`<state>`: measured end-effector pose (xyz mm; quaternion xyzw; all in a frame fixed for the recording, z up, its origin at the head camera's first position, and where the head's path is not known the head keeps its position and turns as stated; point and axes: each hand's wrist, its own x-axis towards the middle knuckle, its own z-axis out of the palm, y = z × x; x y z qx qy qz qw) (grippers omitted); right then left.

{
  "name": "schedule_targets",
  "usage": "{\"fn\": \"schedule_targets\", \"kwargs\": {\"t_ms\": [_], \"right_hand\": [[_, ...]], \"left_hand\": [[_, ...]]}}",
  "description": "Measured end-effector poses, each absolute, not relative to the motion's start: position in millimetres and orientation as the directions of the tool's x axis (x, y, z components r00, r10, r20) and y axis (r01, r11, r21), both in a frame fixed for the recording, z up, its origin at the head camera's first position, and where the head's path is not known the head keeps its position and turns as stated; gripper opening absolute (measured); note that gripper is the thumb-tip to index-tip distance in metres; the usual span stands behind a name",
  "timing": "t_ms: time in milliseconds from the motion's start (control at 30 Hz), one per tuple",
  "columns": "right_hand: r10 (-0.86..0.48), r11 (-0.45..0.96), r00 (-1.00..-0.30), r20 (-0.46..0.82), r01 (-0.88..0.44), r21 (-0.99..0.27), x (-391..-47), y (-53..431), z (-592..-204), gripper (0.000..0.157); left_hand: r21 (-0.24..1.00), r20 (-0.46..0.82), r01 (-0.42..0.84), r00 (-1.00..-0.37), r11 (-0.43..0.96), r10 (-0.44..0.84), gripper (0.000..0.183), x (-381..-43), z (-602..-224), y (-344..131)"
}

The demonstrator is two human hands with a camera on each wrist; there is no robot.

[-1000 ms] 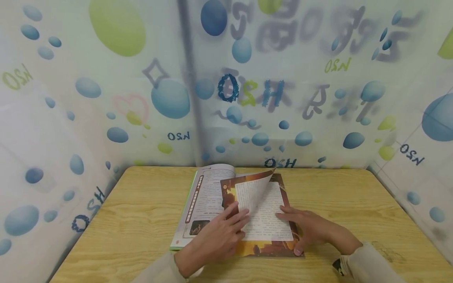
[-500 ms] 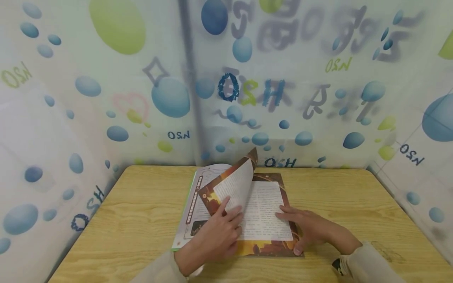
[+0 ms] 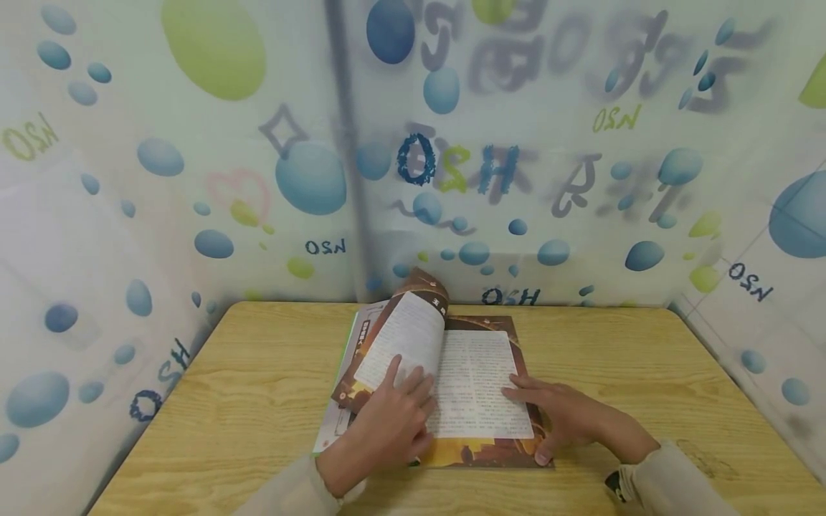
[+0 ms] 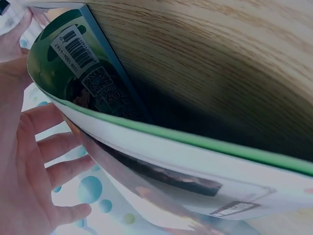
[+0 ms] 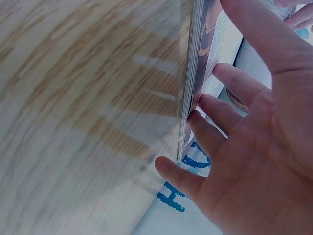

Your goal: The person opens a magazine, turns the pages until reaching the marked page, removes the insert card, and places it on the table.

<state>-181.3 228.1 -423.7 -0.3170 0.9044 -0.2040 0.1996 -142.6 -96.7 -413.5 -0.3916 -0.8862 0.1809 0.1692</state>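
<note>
An open magazine (image 3: 484, 401) lies on the wooden table, printed with dense text inside brown and orange borders. One leaf (image 3: 403, 330) curves up from the middle and leans over the left side, its far corner raised. My left hand (image 3: 387, 419) lies against the lower part of that leaf, fingers extended and spread. On the right page's outer edge rests my right hand (image 3: 571, 416), its fingers fairly straight and its thumb near the lower corner. In the left wrist view, the back cover (image 4: 93, 63) shows a barcode, curled up off the table.
The wooden table (image 3: 258, 373) extends on both sides of the magazine. Behind it hangs a white curtain (image 3: 568, 215) printed with blue and green drops. A small dark object (image 3: 616, 486) shows at the right sleeve's cuff.
The lifted leaf has swung from right to left over the left page, uncovering more of the right page. My left hand has shifted slightly left with it. My right hand stays put.
</note>
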Motion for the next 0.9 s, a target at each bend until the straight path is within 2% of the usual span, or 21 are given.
{"fn": "schedule_targets", "kwargs": {"t_ms": [133,267,533,900], "right_hand": [[-0.659,0.713,-0.715,-0.234,-0.494,-0.497,-181.4,228.0,-423.3,0.105],[-0.662,0.712,-0.713,-0.229,-0.504,-0.489,-182.0,228.2,-423.4,0.105],[-0.665,0.712,-0.713,-0.222,-0.515,-0.477,-183.2,228.1,-424.3,0.106],[-0.664,0.712,-0.713,-0.228,-0.508,-0.484,-181.7,227.2,-422.3,0.105]], "left_hand": [[-0.474,0.186,0.616,-0.628,0.629,0.755,0.045,-145.3,-416.3,-99.3],[-0.442,0.202,0.625,-0.63,0.644,0.75,0.043,-148.1,-419.8,-101.9],[-0.414,0.208,0.606,-0.664,0.68,0.718,0.046,-151.0,-422.8,-105.3],[-0.395,0.315,0.564,-0.658,0.725,0.684,0.05,-157.4,-432.0,-111.0]]}}
